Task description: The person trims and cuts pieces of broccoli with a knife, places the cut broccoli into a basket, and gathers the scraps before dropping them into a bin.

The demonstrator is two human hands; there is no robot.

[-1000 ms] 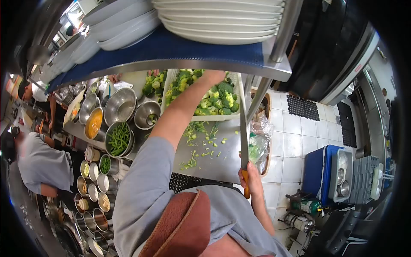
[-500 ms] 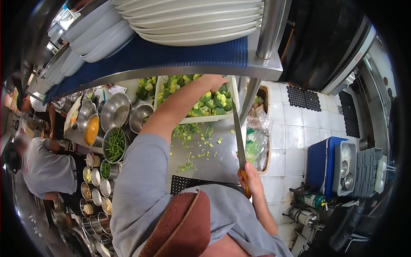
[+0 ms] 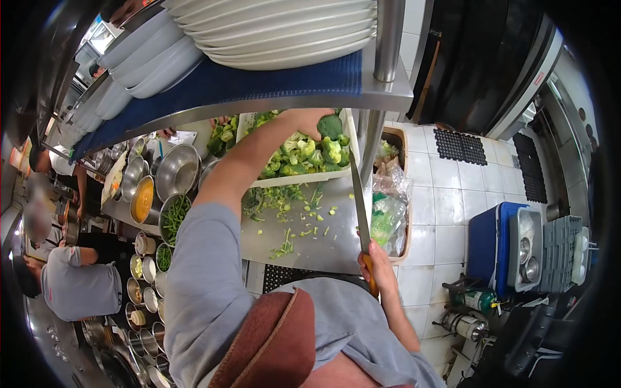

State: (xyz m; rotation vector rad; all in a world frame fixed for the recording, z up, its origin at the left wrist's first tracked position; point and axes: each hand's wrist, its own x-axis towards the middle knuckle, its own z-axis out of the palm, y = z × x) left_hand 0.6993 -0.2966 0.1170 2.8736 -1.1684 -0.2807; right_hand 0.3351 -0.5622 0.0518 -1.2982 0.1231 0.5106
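Note:
My left hand point(image 3: 310, 121) reaches over a white crate point(image 3: 299, 177) heaped with broccoli florets point(image 3: 294, 155). A dark green broccoli floret point(image 3: 330, 127) is in its fingers, which are partly hidden by the floret. Closed around an orange handle, my right hand point(image 3: 380, 266) holds a long knife point(image 3: 362, 213) beside the counter's right edge. The blade points up towards the crate's right corner. Green trimmings point(image 3: 284, 205) lie scattered on the steel counter point(image 3: 323, 249) below the crate.
A shelf point(image 3: 284, 102) with stacked white plates point(image 3: 278, 39) overhangs the crate. Steel bowls point(image 3: 178, 169) and green beans point(image 3: 173, 220) stand left. A bin point(image 3: 400, 249) with plastic bags is right of the counter. A co-worker point(image 3: 81, 284) stands far left; another person's hand point(image 3: 167, 132) shows behind the bowls.
My left hand has turned and lifted a broccoli floret from the pile. The knife stays in my right hand. The camera view has shifted, and the co-worker at left has an arm raised.

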